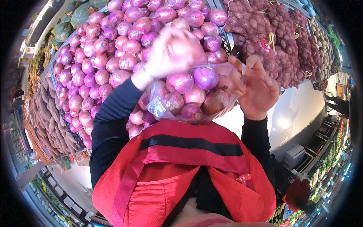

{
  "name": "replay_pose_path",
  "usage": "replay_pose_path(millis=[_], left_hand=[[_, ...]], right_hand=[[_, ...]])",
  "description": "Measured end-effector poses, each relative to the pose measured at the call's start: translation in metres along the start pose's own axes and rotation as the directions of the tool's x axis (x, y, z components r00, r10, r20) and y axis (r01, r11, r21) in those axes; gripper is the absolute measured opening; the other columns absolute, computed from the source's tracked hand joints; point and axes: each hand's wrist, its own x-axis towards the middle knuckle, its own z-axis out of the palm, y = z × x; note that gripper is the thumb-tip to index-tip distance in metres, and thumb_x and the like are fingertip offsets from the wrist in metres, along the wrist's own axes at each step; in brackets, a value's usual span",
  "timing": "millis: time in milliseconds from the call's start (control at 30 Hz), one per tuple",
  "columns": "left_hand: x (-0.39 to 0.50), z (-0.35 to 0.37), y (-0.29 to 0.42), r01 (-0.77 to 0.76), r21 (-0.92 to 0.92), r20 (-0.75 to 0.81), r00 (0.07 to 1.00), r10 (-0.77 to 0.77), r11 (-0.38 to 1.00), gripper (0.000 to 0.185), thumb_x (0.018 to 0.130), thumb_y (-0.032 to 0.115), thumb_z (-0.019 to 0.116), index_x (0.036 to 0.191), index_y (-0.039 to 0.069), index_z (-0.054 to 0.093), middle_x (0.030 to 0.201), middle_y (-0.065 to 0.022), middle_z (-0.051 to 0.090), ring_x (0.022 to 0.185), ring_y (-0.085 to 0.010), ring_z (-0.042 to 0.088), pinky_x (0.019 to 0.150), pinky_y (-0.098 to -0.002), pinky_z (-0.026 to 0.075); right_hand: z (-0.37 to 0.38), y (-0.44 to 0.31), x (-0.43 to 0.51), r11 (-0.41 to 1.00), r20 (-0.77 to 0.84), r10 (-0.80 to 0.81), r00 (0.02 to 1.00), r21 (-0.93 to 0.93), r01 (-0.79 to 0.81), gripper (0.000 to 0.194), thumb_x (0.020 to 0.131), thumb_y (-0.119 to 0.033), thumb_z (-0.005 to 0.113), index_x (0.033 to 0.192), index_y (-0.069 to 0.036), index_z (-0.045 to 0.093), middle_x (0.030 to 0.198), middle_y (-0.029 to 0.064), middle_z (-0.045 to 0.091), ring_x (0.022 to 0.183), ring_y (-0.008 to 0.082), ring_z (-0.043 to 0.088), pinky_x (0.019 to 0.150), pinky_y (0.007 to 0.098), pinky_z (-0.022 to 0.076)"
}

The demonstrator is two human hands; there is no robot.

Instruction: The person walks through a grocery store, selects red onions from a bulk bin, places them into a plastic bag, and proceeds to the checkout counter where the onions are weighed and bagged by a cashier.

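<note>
A clear plastic bag (159, 107) filled with several red onions (206, 78) is against the front of my red vest, its mouth facing up. My right hand (256, 85) is at the bag's right rim, thumb and fingers curled on the plastic. Over the heap of loose red onions (102, 61), just above the bag's mouth, my left hand (177, 51) is blurred by motion; whether it holds an onion cannot be told. The bag's lower side rests near the heap's front edge.
Mesh sacks of small dark-red bulbs or roots (252, 25) stand right of the onions, beyond a black crate edge. Long brown tubers (51, 122) lie at left, green pumpkins (63, 31) at upper left. A person in dark clothes (283, 181) is at lower right.
</note>
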Motion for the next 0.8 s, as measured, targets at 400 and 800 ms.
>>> replay_pose_path(millis=[400, 800], left_hand=[[0.000, 0.111, -0.021, -0.125, 0.529, 0.496, 0.848, -0.186, 0.839, 0.029, 0.073, 0.015, 0.070, 0.100, 0.011, 0.059, 0.107, -0.0121, 0.055, 0.108, -0.0313, 0.060, 0.083, -0.0391, 0.054], [-0.027, 0.095, 0.010, -0.193, 0.894, 0.377, 0.813, -0.445, 0.404, 0.049, 0.082, 0.027, 0.060, 0.131, 0.028, 0.057, 0.117, -0.0147, 0.061, 0.111, -0.0316, 0.058, 0.094, -0.0480, 0.043]], right_hand=[[0.001, -0.007, -0.001, 0.991, 0.005, -0.005, 1.000, -0.131, 0.005, 0.041, 0.084, -0.032, 0.061, 0.110, -0.003, 0.048, 0.129, 0.0244, 0.050, 0.074, 0.0156, 0.046, 0.063, 0.0260, 0.0361], [0.002, -0.004, 0.014, 0.979, -0.034, 0.050, 0.998, -0.195, -0.055, 0.037, 0.085, -0.030, 0.060, 0.108, -0.005, 0.047, 0.129, 0.0222, 0.051, 0.075, 0.0137, 0.045, 0.065, 0.0253, 0.0371]])
